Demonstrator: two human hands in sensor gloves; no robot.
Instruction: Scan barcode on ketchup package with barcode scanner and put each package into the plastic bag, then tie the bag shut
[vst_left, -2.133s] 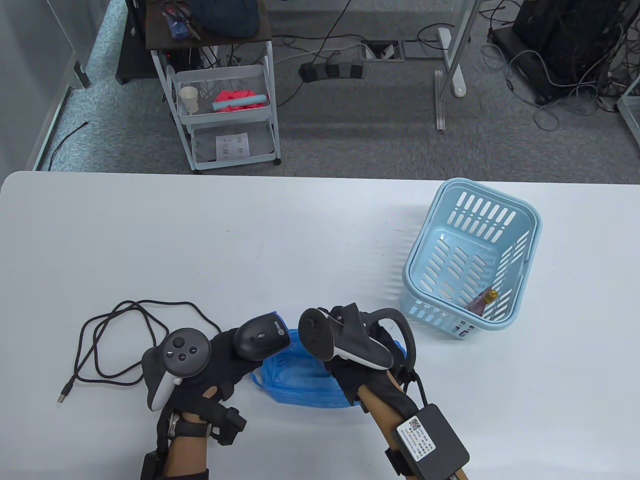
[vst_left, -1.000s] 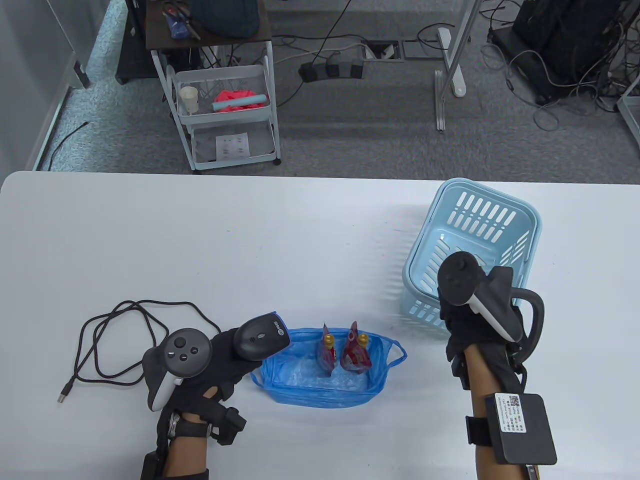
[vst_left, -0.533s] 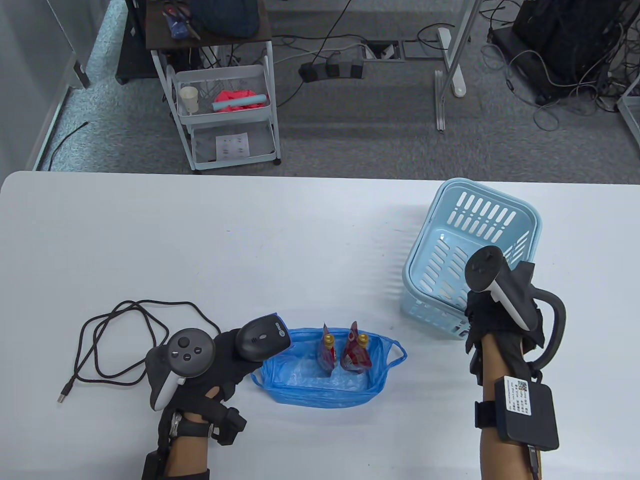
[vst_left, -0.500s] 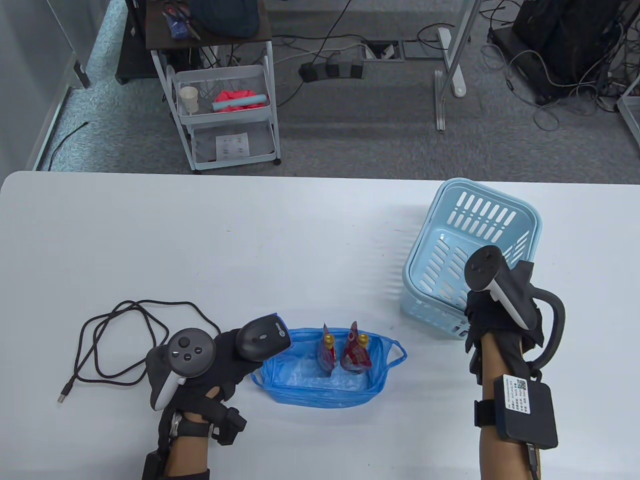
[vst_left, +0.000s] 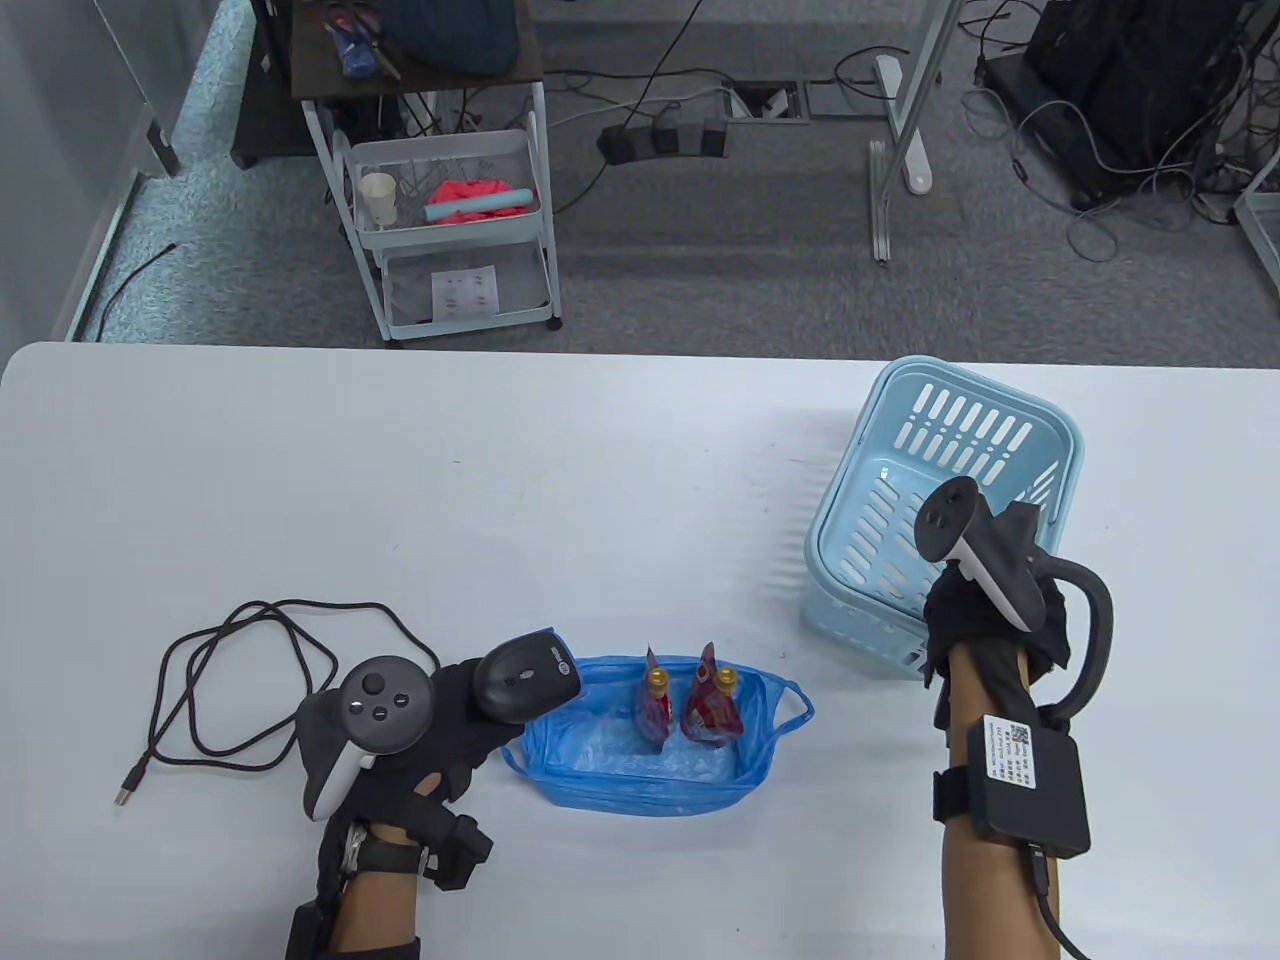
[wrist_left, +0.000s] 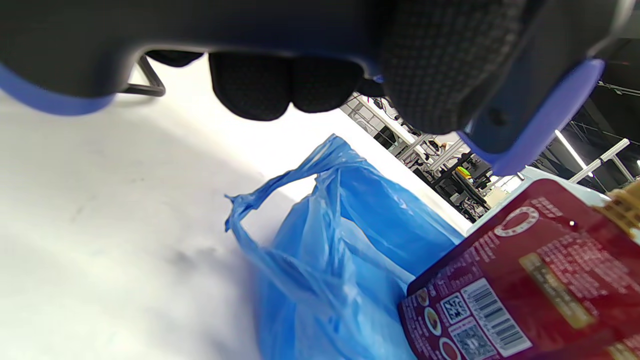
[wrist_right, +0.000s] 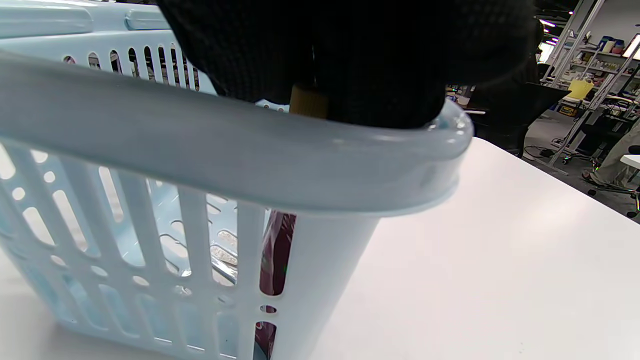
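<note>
Scanner (vst_left: 526, 685): rounded black plastic, gripped in the curled fingers of the left hand (vst_left: 440, 725), head pointing toward the bag (vst_left: 640, 775) just beyond the fingertips. Bag: thin, crinkled blue plastic, mouth open upward, containing two glossy red ketchup pouches (vst_left: 690, 705), upright, long axes vertical, yellow caps uppermost. Basket (vst_left: 940, 500): pale blue slotted plastic. Right hand (vst_left: 985, 620) reached into it; fingers closed around the ribbed yellow cap (wrist_right: 309, 101) of a third red pouch (wrist_right: 277, 252) standing inside.
</note>
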